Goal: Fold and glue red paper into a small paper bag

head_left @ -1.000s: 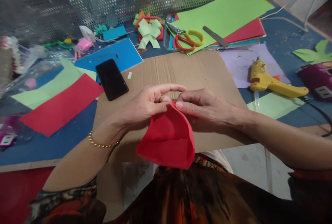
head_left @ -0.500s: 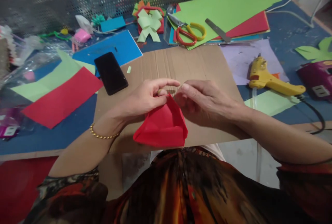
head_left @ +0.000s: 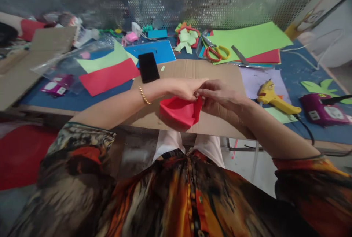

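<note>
A folded red paper piece (head_left: pixel 178 111), shaped like a small open box or pouch, is held over the front of the cardboard sheet (head_left: pixel 176 69). My left hand (head_left: pixel 187 87) closes on its upper edge, fingertips partly hidden behind the paper. Against the piece's right corner, the fingers of my right hand (head_left: pixel 218 94) are pinched, and both hands touch there. A yellow glue gun (head_left: pixel 277 99) lies to the right on lilac paper (head_left: pixel 254 81). Behind the left wrist is a black phone (head_left: pixel 149 67).
Scissors (head_left: pixel 216 54) and a metal blade (head_left: pixel 239 55) lie on a green sheet (head_left: pixel 253 41) at the back. Red (head_left: pixel 110 77) and pale green (head_left: pixel 107 61) paper strips are at left. A purple power adapter (head_left: pixel 324 108) stands right, beside the glue gun's cable.
The view has tilted up and shifted. My hands have come together at the red piece's upper right corner, and the piece has turned, its point now toward my body.
</note>
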A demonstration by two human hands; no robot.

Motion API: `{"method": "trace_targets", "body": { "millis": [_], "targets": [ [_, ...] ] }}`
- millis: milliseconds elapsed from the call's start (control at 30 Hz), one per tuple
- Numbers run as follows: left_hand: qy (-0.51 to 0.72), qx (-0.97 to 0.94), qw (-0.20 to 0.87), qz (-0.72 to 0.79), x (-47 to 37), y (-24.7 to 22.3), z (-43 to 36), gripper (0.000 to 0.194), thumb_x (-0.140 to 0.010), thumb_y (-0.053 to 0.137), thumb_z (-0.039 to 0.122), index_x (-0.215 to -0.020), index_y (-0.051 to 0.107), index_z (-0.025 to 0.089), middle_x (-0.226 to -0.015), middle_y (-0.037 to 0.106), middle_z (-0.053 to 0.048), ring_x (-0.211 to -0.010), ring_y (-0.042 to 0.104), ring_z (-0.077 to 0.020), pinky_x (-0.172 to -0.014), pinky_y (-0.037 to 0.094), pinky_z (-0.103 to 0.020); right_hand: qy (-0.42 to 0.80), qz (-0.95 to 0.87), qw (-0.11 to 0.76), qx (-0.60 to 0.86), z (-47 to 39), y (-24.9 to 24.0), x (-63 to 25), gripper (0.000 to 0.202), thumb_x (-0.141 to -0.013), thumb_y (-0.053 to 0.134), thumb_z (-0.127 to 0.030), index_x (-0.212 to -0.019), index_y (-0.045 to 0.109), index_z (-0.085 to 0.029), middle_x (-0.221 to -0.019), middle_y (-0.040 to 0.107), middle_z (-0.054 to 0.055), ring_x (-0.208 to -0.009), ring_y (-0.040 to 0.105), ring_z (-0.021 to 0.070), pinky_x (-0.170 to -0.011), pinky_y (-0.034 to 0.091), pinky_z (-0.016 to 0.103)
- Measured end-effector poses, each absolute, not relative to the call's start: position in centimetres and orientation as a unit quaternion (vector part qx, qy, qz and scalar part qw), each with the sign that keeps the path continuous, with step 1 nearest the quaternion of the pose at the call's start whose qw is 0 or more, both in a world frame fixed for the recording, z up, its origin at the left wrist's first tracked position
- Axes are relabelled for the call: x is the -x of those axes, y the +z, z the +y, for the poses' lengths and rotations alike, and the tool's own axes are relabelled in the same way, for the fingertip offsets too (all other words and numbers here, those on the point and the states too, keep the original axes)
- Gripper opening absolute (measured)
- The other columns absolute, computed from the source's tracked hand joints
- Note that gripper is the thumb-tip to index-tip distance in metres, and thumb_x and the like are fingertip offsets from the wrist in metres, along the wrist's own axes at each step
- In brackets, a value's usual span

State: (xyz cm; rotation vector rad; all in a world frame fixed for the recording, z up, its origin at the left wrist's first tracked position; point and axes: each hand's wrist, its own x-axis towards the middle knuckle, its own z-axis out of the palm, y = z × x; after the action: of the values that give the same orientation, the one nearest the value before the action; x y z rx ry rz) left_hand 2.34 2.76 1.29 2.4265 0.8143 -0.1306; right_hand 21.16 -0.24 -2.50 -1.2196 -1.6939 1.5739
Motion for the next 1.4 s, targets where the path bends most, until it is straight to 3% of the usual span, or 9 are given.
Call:
{"method": "trace_targets", "body": {
  "millis": [167, 367, 500, 567, 800, 933, 1100, 1267, 1400],
  "targets": [
    [-0.018, -0.917, 0.145, 0.371, -1.3, 2.8, 1.5, 0.096, -0.092, 0.066, 0.038, -0.176, 0.024, 0.018, -0.166, 0.055, -0.020, -0.150, 0.054, -0.0357, -0.125, 0.042, -0.049, 0.553, -0.646, 0.273, 0.451, 0.4, -2.9, -21.4, 0.011, -0.087, 0.085, -0.024, -0.088, 0.075, -0.019, -0.074, 0.072, 0.003, -0.060, 0.065, 0.0148, -0.052, 0.055, 0.026],
    [0.097, -0.855, 0.062, 0.506, 4.9, 3.8, -3.3, 0.055, -0.106, 0.049, 0.039, -0.153, 0.059, 0.013, -0.150, 0.065, -0.019, -0.140, 0.060, -0.0337, -0.120, 0.046, -0.050, 0.379, -0.758, 0.227, 0.480, 0.8, -3.3, -22.0, 0.018, -0.097, 0.067, -0.024, -0.112, 0.075, -0.017, -0.082, 0.075, 0.007, -0.059, 0.068, 0.0195, -0.060, 0.059, 0.036],
    [0.073, -0.842, 0.054, 0.531, 5.3, 1.9, -6.1, 0.048, -0.110, 0.045, 0.035, -0.150, 0.062, 0.014, -0.148, 0.066, -0.019, -0.132, 0.064, -0.0337, -0.115, 0.047, -0.051, 0.167, -0.878, 0.261, 0.365, 1.3, -4.1, -21.8, 0.048, -0.096, 0.057, -0.016, -0.142, 0.070, -0.019, -0.122, 0.075, 0.016, -0.086, 0.072, 0.0231, -0.083, 0.061, 0.042],
    [0.063, -0.855, 0.061, 0.512, 4.5, 1.0, -6.8, 0.043, -0.111, 0.042, 0.031, -0.142, 0.067, 0.012, -0.140, 0.071, -0.018, -0.130, 0.064, -0.0326, -0.117, 0.043, -0.051, 0.129, -0.907, 0.258, 0.305, 1.4, -4.7, -21.4, 0.049, -0.099, 0.050, -0.015, -0.143, 0.071, -0.020, -0.126, 0.072, 0.016, -0.097, 0.071, 0.0246, -0.087, 0.059, 0.041],
    [0.021, -0.890, 0.116, 0.441, 3.4, 0.9, -7.3, 0.048, -0.116, 0.036, 0.039, -0.122, 0.079, 0.018, -0.116, 0.081, -0.013, -0.118, 0.069, -0.0306, -0.112, 0.038, -0.053, 0.148, -0.950, 0.184, 0.206, 0.6, -5.4, -21.7, 0.034, -0.106, 0.052, -0.021, -0.120, 0.083, -0.023, -0.120, 0.071, 0.014, -0.107, 0.066, 0.0255, -0.092, 0.054, 0.042],
    [0.091, -0.892, 0.128, 0.423, 4.4, 2.1, -7.6, 0.048, -0.116, 0.037, 0.043, -0.122, 0.081, 0.024, -0.132, 0.081, -0.011, -0.124, 0.070, -0.0285, -0.114, 0.042, -0.052, 0.162, -0.945, 0.164, 0.234, -0.6, -4.4, -22.1, 0.032, -0.110, 0.051, -0.030, -0.116, 0.082, -0.023, -0.112, 0.070, 0.013, -0.102, 0.061, 0.0251, -0.090, 0.049, 0.040],
    [0.218, -0.824, 0.056, 0.520, 6.0, 3.8, -7.2, 0.047, -0.106, 0.038, 0.019, -0.134, 0.075, 0.022, -0.129, 0.082, -0.009, -0.119, 0.074, -0.0255, -0.105, 0.053, -0.044, 0.133, -0.948, 0.138, 0.255, -1.9, -3.4, -21.9, 0.031, -0.111, 0.049, -0.031, -0.117, 0.078, -0.023, -0.101, 0.065, 0.011, -0.092, 0.054, 0.0241, -0.085, 0.041, 0.037],
    [0.136, -0.862, 0.117, 0.473, 5.4, 3.7, -4.7, 0.049, -0.092, 0.040, 0.010, -0.111, 0.084, 0.023, -0.115, 0.085, -0.006, -0.109, 0.077, -0.0240, -0.100, 0.056, -0.041, 0.114, -0.959, 0.138, 0.221, -2.2, -3.2, -22.2, 0.030, -0.111, 0.047, -0.027, -0.125, 0.074, -0.023, -0.100, 0.061, 0.010, -0.088, 0.051, 0.0255, -0.080, 0.035, 0.039],
    [0.020, -0.877, 0.237, 0.417, 3.3, 3.6, -1.5, 0.046, -0.090, 0.046, 0.014, -0.120, 0.081, 0.019, -0.116, 0.085, -0.006, -0.105, 0.077, -0.0208, -0.090, 0.057, -0.032, 0.149, -0.956, 0.123, 0.222, -2.1, -3.3, -22.3, 0.025, -0.108, 0.053, -0.028, -0.122, 0.074, -0.026, -0.100, 0.059, 0.009, -0.089, 0.051, 0.0236, -0.077, 0.034, 0.038]
  ]
}}
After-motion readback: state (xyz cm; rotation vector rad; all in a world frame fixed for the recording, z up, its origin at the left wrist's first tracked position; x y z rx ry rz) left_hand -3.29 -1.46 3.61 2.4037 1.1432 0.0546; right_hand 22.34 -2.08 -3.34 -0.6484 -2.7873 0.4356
